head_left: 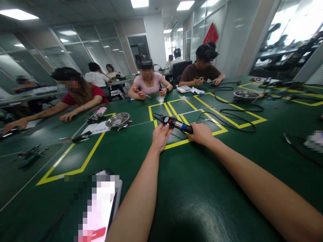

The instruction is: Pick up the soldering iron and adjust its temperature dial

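Observation:
Just over the table's middle, my right hand (202,132) is wrapped round the black end of what looks like an electric screwdriver (180,125), with a silver barrel and a blue band. The tool points left toward a small black part with red and pale details (166,120). That part is pinched in my left hand (160,137), its fingers closed underneath. A thin dark wire or strap sticks out on its far left. Whether the tool's tip touches the part cannot be made out. A black cable (242,129) loops over the table to the right of my right hand.
Yellow tape outlines (176,144) mark the green table (191,188). A steel bowl (118,120) stands left, another steel bowl (246,95) back right. A phone (101,211) lies near my left forearm. Pliers-like tools (31,156) lie far left. Several people sit around.

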Available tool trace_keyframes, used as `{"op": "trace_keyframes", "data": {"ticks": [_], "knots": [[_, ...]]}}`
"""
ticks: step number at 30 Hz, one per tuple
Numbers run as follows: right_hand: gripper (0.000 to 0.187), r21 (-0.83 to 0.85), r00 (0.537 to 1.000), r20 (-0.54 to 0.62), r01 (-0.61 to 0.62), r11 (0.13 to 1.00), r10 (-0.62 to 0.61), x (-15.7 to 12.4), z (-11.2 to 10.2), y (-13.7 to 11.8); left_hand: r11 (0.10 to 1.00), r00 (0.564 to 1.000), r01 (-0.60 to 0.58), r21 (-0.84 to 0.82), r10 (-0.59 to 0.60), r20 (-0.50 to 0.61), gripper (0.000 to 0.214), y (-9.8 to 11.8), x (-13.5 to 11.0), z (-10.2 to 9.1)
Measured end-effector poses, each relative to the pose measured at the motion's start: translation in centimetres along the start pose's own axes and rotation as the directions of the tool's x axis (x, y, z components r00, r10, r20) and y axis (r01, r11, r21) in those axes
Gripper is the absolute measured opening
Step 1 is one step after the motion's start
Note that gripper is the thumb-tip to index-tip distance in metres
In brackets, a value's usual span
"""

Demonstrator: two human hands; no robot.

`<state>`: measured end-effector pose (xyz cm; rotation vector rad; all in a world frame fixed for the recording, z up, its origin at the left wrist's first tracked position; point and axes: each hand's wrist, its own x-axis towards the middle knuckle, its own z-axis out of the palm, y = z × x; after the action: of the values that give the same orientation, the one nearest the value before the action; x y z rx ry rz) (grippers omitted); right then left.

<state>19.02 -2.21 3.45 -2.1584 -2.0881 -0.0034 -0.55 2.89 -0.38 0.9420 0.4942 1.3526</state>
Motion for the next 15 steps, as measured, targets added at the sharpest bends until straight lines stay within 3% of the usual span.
{"op": "trace_keyframes", "data": {"ticks": [10, 15], "knots": [[0.033, -0.062, 0.992, -0.122, -0.048, 0.997, 0.041, -0.8, 0.9, -1.8, 1.000, 0.999, -0.025, -0.012, 0.025, -0.028, 0.025, -0.5, 0.0, -0.2], [0.031, -0.058, 0.995, -0.096, -0.035, 0.998, 0.029, -0.3, 0.7, -2.1, 1.000, 0.999, -0.021, -0.006, 0.021, -0.038, 0.027, -0.5, 0.1, -0.5]]}}
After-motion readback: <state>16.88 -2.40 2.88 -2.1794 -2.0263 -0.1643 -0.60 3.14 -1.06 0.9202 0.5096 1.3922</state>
